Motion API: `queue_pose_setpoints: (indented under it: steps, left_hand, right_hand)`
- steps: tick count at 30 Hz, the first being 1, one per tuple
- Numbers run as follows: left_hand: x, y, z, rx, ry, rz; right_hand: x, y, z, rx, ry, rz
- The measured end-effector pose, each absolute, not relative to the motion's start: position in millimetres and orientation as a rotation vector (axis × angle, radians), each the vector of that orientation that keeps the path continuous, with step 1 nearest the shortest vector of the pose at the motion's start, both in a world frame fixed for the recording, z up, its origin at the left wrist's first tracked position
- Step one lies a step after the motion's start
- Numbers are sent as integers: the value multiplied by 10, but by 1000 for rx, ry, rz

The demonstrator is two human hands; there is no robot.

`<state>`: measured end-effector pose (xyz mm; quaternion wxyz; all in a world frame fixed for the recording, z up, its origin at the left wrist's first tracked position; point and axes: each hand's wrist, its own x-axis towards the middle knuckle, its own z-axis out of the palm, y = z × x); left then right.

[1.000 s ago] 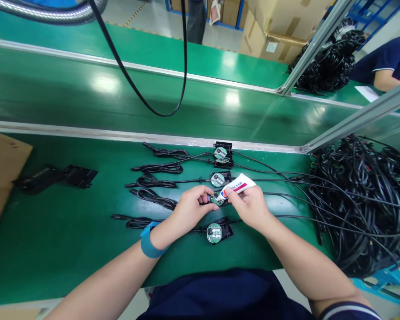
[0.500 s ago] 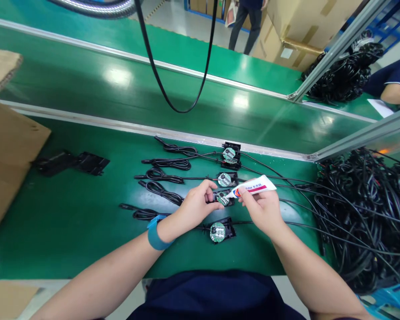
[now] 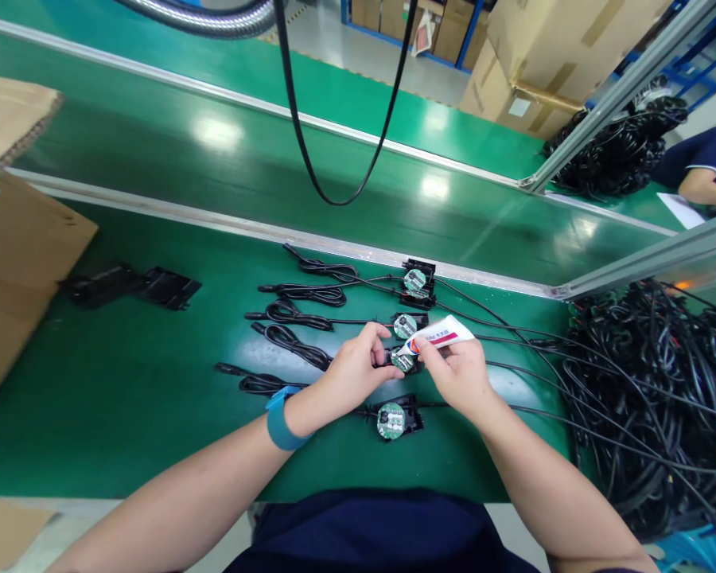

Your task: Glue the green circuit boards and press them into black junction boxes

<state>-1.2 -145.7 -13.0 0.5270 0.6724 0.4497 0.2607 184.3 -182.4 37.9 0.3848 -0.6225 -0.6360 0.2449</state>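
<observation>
The right hand (image 3: pixel 461 374) pinches a soft white squeeze tube with red and blue printing (image 3: pixel 445 333) between thumb and fingers, its flat crimped end up and its narrow nozzle slanting down onto a small round green circuit board with pale components (image 3: pixel 403 362). The left hand (image 3: pixel 358 364) has its thumb and fingers curved toward each other at that board's edge; whether they pinch the board or the black plastic housing under it cannot be told. Nearer the body, a flat green disc-shaped board (image 3: pixel 391 421) lies on an angular black plastic housing (image 3: pixel 414 415); beyond the hands, another round board (image 3: pixel 405 325) and a farther one (image 3: pixel 414 280) sit on similar black pieces. Smooth black rubbery cables, looped into narrow bundles (image 3: pixel 298 315), lie to the left on the glossy green work surface (image 3: pixel 155 414), while thin leads run right toward a dense, tangled heap of shiny black cable (image 3: pixel 662 406). At the far left, two dark ribbed plastic pieces (image 3: pixel 168 288) lie near a matte brown cardboard box with a rough cut edge (image 3: pixel 29 270). A teal band (image 3: pixel 283 422) wraps the left wrist.
</observation>
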Motion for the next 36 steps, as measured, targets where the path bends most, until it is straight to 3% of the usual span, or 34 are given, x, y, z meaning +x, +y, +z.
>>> queue_pose_setpoints:
  steps: [8, 11, 36]
  left_hand:
    - [-270, -1245, 61, 2173, 1210, 793]
    - [-332, -1158, 20, 2366, 1272, 705]
    - [-307, -1153, -78, 2440, 1276, 580]
  right_hand:
    - [2025, -1681, 373, -1590, -1597, 443]
    - [1952, -1615, 409, -1507, -1719, 363]
    - [1865, -1495, 354, -1456, -1908, 282]
